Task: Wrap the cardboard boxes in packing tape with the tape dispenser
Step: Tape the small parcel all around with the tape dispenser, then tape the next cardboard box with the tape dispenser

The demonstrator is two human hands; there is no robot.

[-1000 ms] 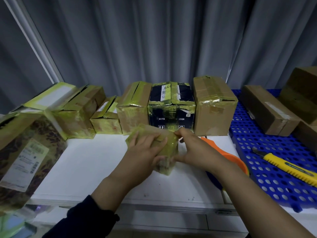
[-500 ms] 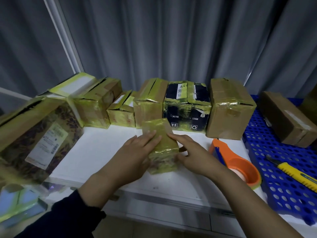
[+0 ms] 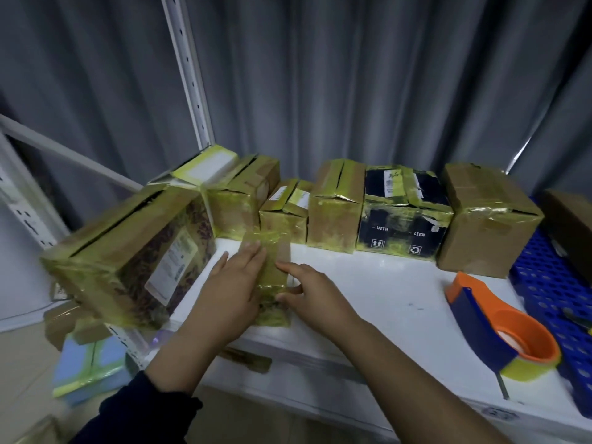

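A small cardboard box wrapped in yellowish tape lies on the white table, near its left front. My left hand lies flat on the box's left side with straight fingers. My right hand touches its right side, index finger stretched along the top edge and thumb against the side. The orange and blue tape dispenser with its yellow roll lies by itself at the table's right front, about a forearm's length from my right hand.
Several taped boxes stand in a row along the back, among them a black one. A large patterned taped box leans at the left edge. A blue perforated tray sits at the right. A light blue box lies below on the left.
The small box has gone from held up in both hands to lying on the table further left. My view has swung left, so the dispenser now shows fully.
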